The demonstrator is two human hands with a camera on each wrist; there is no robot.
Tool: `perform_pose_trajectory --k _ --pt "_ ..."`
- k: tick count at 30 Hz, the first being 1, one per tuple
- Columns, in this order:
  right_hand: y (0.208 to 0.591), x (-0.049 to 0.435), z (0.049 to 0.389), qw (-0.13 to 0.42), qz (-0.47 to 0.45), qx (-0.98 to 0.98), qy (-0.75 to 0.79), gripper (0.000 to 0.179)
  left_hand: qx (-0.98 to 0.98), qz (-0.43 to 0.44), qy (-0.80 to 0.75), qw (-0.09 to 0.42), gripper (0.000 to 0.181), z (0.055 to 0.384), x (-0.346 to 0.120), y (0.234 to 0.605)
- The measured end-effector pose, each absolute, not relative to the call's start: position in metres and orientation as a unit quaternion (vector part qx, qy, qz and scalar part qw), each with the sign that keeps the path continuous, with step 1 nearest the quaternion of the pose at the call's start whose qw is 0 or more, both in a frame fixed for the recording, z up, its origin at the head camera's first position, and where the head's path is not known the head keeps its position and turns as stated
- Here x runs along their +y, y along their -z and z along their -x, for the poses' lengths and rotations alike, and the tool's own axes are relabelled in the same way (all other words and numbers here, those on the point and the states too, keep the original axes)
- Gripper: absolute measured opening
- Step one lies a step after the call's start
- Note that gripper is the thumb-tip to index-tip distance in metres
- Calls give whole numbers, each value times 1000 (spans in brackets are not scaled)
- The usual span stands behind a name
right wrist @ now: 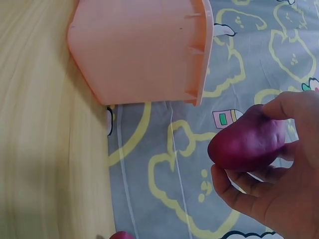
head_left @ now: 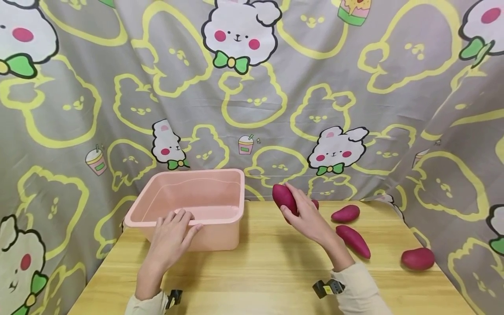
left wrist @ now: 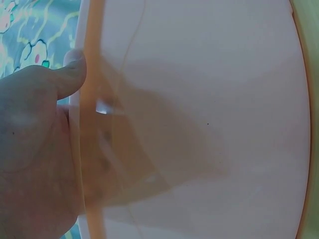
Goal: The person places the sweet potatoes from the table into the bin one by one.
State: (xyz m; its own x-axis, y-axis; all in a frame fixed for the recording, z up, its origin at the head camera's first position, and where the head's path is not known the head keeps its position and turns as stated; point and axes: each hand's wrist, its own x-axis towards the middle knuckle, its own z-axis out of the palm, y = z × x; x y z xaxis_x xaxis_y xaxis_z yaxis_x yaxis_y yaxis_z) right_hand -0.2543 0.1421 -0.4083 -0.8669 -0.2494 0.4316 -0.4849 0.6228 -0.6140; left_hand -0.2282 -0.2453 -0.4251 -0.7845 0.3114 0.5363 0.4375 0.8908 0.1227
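A grey curtain (head_left: 271, 100), printed with rabbits and yellow outlines, closes off the far, left and right sides of the wood-grain table (head_left: 256, 280). A pink plastic basin (head_left: 220, 236) takes up the far left part of the tabletop, its open mouth facing up; its right wall stands between the right hand (head_left: 309, 216) and the inside. The left hand (head_left: 171, 238) grips the basin's near rim, fingers reaching over into it and thumb on the outer side; its fingertips are partly hidden. The right hand pinches a red-skinned sweet potato between thumb and fingers.

That held sweet potato (head_left: 283, 197) is up off the table, right of the basin and apart from it. Its long axis slants from far left to near right, the free rounded end pointing far and slightly left.

To its right, the long tapered sweet potato (head_left: 353, 241) lies from far left to near right, narrow end near. The plump sweet potato (head_left: 418, 259), by the table's right edge, lies roughly left to right. Farther back, the oval sweet potato (head_left: 345, 213) runs from near left to far right. A partly hidden sweet potato (head_left: 316, 204) shows behind the right hand; its axis cannot be told.
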Motion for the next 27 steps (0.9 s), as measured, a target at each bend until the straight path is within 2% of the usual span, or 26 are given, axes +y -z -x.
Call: perform_pose_trajectory --k 20,27 --pt "389 111 261 176 -241 -870 -393 72 -934 203 121 268 24 228 -246 426" --pt "386 97 266 183 -251 -865 -394 71 -940 196 113 255 22 228 -245 425"
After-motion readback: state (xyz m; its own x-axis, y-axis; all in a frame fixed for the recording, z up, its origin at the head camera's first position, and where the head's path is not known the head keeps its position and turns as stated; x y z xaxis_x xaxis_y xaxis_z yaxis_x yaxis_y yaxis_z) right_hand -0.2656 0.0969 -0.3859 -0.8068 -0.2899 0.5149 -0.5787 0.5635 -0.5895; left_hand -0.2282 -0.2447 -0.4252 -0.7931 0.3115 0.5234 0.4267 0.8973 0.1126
